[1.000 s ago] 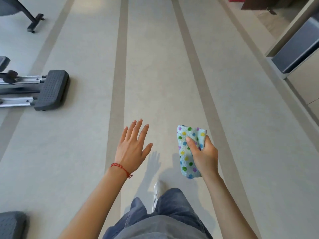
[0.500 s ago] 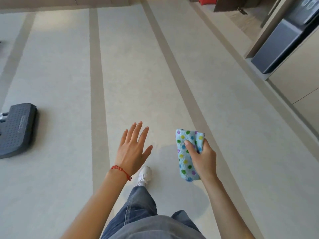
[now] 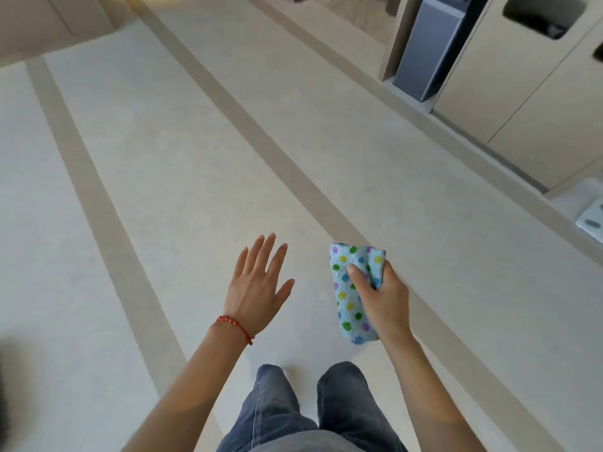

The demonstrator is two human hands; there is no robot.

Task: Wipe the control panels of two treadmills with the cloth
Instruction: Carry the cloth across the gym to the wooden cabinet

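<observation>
My right hand (image 3: 383, 298) grips a folded light-blue cloth (image 3: 349, 295) with coloured polka dots, held upright at waist height over the floor. To its left my left hand (image 3: 257, 288) is open, palm down, fingers spread, with a red bead bracelet at the wrist. It holds nothing. No treadmill or control panel is in view.
Pale floor with darker beige stripes (image 3: 280, 158) runs ahead. Beige cabinets (image 3: 528, 93) line the right side, with a grey panel (image 3: 427, 44) set in a recess. A white object (image 3: 590, 220) lies on the floor at the right edge. My jeans-clad legs (image 3: 310, 409) are below.
The view has swung to the right: the dark exercise machine on the left has left the frame and the cabinets on the right have come closer. Both hands keep their pose.
</observation>
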